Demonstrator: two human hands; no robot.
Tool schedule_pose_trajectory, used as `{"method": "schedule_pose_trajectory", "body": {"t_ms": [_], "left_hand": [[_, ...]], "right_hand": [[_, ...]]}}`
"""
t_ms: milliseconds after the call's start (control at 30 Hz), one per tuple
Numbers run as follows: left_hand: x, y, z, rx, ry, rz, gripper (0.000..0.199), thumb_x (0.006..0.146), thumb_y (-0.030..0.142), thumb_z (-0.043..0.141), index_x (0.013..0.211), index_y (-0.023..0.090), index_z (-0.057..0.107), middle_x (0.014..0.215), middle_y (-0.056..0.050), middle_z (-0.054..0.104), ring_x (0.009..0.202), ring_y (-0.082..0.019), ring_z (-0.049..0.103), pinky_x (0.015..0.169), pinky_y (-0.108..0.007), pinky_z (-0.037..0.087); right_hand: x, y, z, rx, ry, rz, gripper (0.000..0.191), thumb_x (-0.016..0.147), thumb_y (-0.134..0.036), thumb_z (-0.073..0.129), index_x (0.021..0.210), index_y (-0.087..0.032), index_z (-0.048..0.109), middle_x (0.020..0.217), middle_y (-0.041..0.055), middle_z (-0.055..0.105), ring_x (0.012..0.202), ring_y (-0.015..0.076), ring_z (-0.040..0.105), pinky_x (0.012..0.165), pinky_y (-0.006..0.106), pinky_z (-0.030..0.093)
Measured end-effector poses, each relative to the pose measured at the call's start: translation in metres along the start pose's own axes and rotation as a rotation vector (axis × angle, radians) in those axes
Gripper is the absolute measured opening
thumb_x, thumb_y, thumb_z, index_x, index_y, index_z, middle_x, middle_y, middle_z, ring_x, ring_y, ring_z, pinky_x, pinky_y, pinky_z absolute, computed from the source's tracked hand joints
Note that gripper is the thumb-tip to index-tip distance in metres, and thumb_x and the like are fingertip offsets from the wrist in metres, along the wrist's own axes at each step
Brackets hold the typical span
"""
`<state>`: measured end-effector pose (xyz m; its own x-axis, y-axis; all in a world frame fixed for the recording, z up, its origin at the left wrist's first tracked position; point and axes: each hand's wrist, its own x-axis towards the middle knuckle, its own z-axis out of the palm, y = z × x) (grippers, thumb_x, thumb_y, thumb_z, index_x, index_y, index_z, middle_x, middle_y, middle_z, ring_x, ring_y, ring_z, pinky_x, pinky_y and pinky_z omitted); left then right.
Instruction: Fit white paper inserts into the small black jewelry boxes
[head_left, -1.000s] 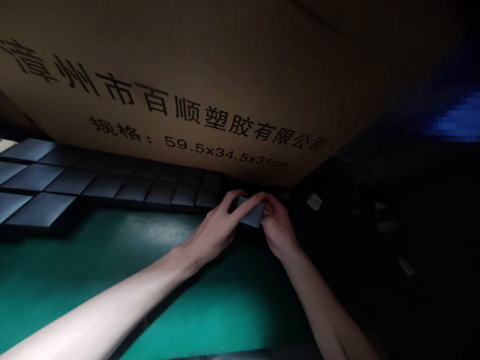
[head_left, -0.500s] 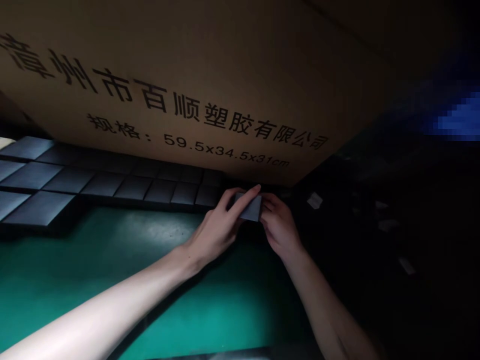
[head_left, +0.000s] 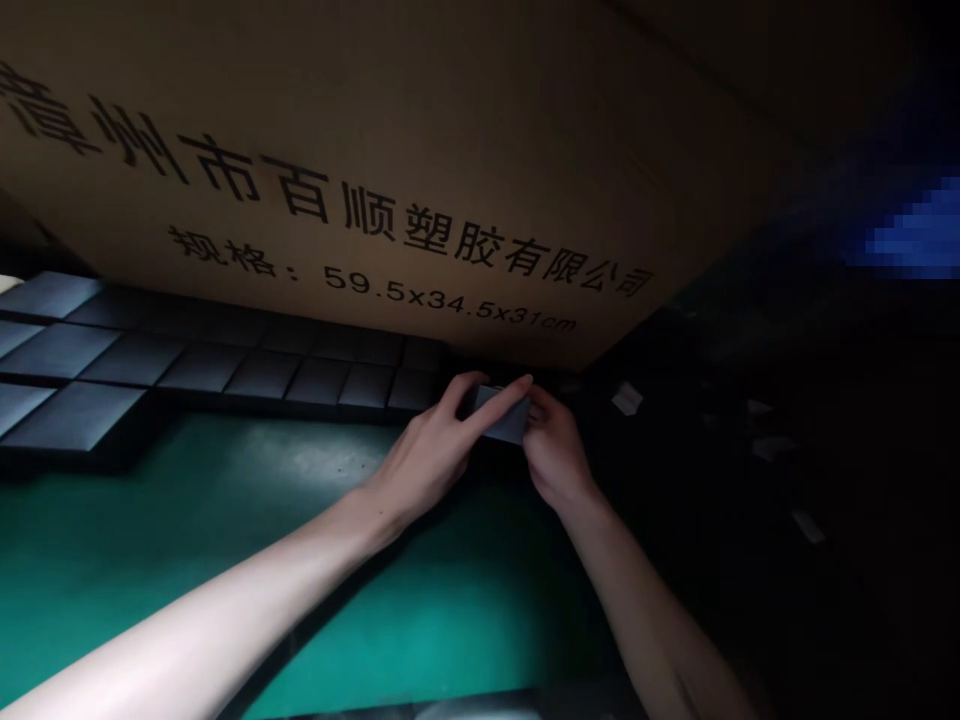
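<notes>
Left hand: the left hand reaches in from the lower left. Its fingers lie across the upper face of the block, with the index fingertip extended past the block's top edge to the right.

Right hand: the right hand comes up from the lower right. Its fingers are closed against the block's right end.

Block: a dark grey rectangular block is held between both hands, gripped from opposite ends. It sits at the far edge of the table, just right of the end of the tile rows. Whether it touches the table cannot be determined.

Change from 0.5 s earlier: the block has rotated slightly, and its lower edge now slopes down further to the right. The left index fingertip sits further right and slightly lower. The carton lettering and tiles sit slightly further left and higher in the view.

Table: the green table top runs from the lower left towards the hands.

Tiles: dark grey bevelled tiles lie in a grid along the far side of the table, left of the hands.

Carton: a brown cardboard carton fills the top of the view, printed in black with Chinese text and "59.5x34.5x31cm".

Right side: small pale scraps lie in the dark area right of the hands.
</notes>
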<state>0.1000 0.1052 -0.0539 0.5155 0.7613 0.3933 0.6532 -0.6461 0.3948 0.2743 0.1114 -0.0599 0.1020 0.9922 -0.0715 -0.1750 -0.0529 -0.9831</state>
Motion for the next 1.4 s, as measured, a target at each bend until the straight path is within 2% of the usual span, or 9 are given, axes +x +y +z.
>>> {"method": "schedule_pose_trajectory", "body": {"t_ms": [133,233,500,733,833,933,1100,1300,1400], "left_hand": [[-0.001,-0.002,0.002,-0.049,-0.010,-0.002,0.109,0.073,-0.006,0.042,0.161,0.051,0.010,0.146,-0.007,0.041,0.081,-0.017,0.065,0.059,-0.025,0.053],[-0.002,-0.002,0.005,-0.132,0.023,-0.044,0.106,0.076,-0.006,0.045,0.160,0.052,0.015,0.146,-0.005,0.042,0.095,-0.020,0.067,0.066,-0.026,0.057],[0.000,-0.001,0.009,-0.280,0.132,-0.095,0.080,0.094,0.008,0.054,0.159,0.045,0.026,0.147,-0.007,0.045,0.124,-0.027,0.061,0.088,-0.032,0.059],[0.001,-0.001,0.010,-0.320,0.224,-0.039,0.078,0.094,0.009,0.060,0.159,0.038,0.029,0.146,-0.008,0.050,0.132,-0.026,0.056,0.101,-0.035,0.055],[0.004,-0.002,0.009,-0.350,0.273,0.012,0.074,0.092,0.006,0.061,0.157,0.033,0.035,0.146,-0.010,0.052,0.132,-0.025,0.056,0.106,-0.038,0.052],[0.007,-0.005,0.009,-0.359,0.303,0.027,0.070,0.091,0.010,0.065,0.153,0.029,0.038,0.144,-0.012,0.054,0.130,-0.027,0.057,0.107,-0.042,0.051],[0.009,-0.009,0.012,-0.360,0.268,0.072,0.068,0.090,0.007,0.064,0.150,0.029,0.040,0.143,-0.013,0.054,0.131,-0.028,0.055,0.106,-0.044,0.051],[0.006,-0.009,0.011,-0.372,0.202,0.081,0.072,0.087,-0.001,0.057,0.150,0.029,0.039,0.143,-0.011,0.051,0.133,-0.025,0.054,0.107,-0.039,0.051],[0.005,-0.009,0.011,-0.378,0.165,0.062,0.075,0.085,-0.004,0.056,0.151,0.029,0.039,0.143,-0.011,0.051,0.134,-0.025,0.053,0.106,-0.038,0.051]], "right_hand": [[0.004,0.000,-0.004,0.063,-0.074,0.079,0.033,0.061,-0.020,0.076,0.093,-0.021,0.068,0.089,0.0014,0.075,0.096,0.0228,0.071,0.083,0.033,0.054],[0.005,-0.001,-0.004,0.078,-0.065,0.130,0.036,0.057,-0.020,0.081,0.091,-0.020,0.069,0.083,0.0007,0.074,0.092,0.0234,0.071,0.081,0.034,0.053],[0.002,0.008,0.005,0.106,0.016,0.062,0.032,0.057,-0.022,0.083,0.086,-0.020,0.068,0.081,0.0001,0.073,0.090,0.0221,0.069,0.084,0.034,0.053],[0.001,0.011,0.007,0.142,-0.029,0.016,0.039,0.059,-0.017,0.080,0.096,-0.023,0.068,0.089,-0.0010,0.071,0.094,0.0194,0.067,0.080,0.030,0.053],[0.001,0.006,0.004,0.176,-0.113,0.070,0.039,0.062,-0.021,0.082,0.097,-0.024,0.067,0.090,-0.0015,0.071,0.095,0.0188,0.067,0.081,0.029,0.054],[0.001,0.000,0.000,0.092,-0.118,-0.010,0.029,0.070,-0.030,0.082,0.094,-0.025,0.067,0.090,-0.0015,0.071,0.091,0.0175,0.067,0.075,0.027,0.054],[0.001,-0.004,-0.004,-0.149,-0.052,-0.159,0.021,0.081,-0.040,0.075,0.094,-0.025,0.070,0.091,0.0010,0.073,0.087,0.0191,0.069,0.066,0.027,0.053],[0.000,-0.007,-0.006,-0.260,-0.076,-0.268,0.013,0.083,-0.032,0.070,0.093,-0.024,0.071,0.084,-0.0003,0.072,0.079,0.0175,0.069,0.072,0.030,0.055],[0.003,-0.007,-0.009,-0.280,-0.090,-0.247,0.010,0.083,-0.033,0.070,0.088,-0.024,0.071,0.083,-0.0006,0.072,0.076,0.0179,0.069,0.070,0.030,0.055]]}}
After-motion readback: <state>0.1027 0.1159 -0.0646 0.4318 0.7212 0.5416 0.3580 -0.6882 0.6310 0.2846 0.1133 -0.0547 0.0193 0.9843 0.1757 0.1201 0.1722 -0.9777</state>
